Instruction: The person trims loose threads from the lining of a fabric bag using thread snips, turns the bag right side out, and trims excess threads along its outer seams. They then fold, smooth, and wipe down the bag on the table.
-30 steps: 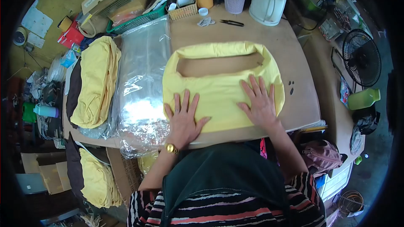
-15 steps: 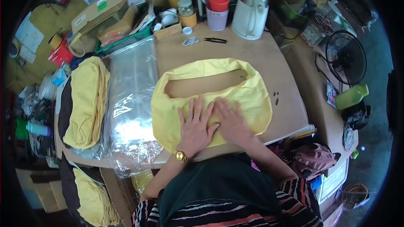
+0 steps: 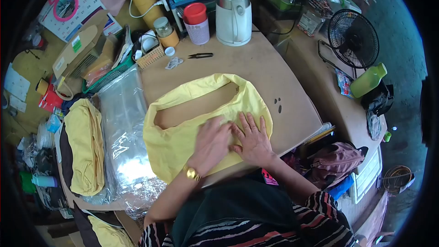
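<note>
A yellow cloth bag (image 3: pixel 173 152) lies flat on the brown table, its handle loop at the top framing an oval opening. My right hand (image 3: pixel 252 142) rests palm down on the bag's right half, fingers spread. Just left of it is my left hand (image 3: pixel 211 141), with a gold watch (image 3: pixel 191 173) at the wrist. Motion blurs this hand over the middle of the bag, so its fingers are unclear. The two hands almost meet at the fingertips.
Clear plastic sleeves (image 3: pixel 125 132) lie left of the bag, beside a stack of folded yellow cloth (image 3: pixel 84 148). Black thread snips (image 3: pixel 200 56), a red-lidded cup (image 3: pixel 196 23) and a white kettle (image 3: pixel 233 17) are at the back. A black fan (image 3: pixel 353 38) stands right.
My left hand has gone from lying flat with fingers spread to a blurred, turned pose. My right hand, blurred before, now lies still and spread. The view has shifted and rotated.
</note>
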